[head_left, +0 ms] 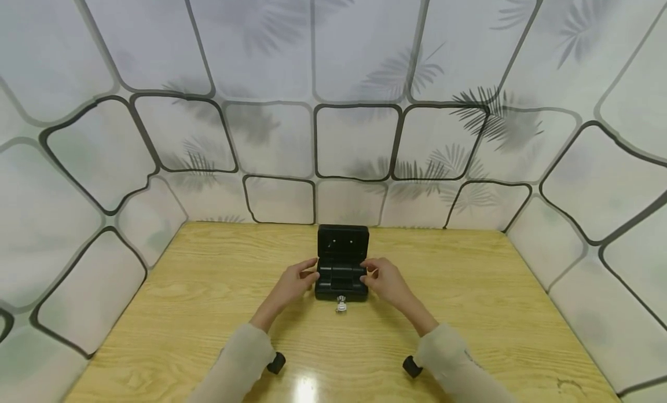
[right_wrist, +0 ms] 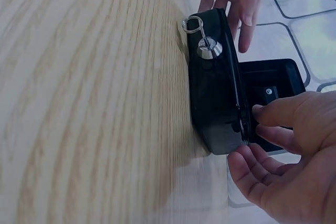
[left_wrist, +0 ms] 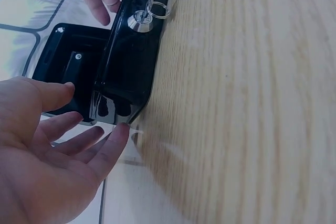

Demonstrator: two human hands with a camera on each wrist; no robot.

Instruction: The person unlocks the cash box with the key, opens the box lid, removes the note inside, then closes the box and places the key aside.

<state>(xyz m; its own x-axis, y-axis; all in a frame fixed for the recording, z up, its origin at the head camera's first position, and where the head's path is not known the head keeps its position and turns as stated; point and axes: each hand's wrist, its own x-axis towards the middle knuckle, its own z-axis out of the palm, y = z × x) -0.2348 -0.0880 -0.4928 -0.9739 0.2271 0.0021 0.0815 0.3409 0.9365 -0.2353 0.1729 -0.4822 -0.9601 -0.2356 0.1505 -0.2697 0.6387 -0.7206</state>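
Left hand (head_left: pixel 292 283) is resting relaxed, right hand (head_left: pixel 387 282) half-curled, grip unclear, beside the lid-up black cash box (head_left: pixel 328 295) on the wooden table (head_left: pixel 208 287), likely stiff, slick walls (right_wrist: pixel 223 135) inviting a low two-sided hold.

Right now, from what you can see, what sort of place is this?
Probably an indoor tabletop workspace, screened off, though its wider setting isn't visible. A wood-grain table is bordered by a patterned covering at the back and both sides, and an open black box stands on it.
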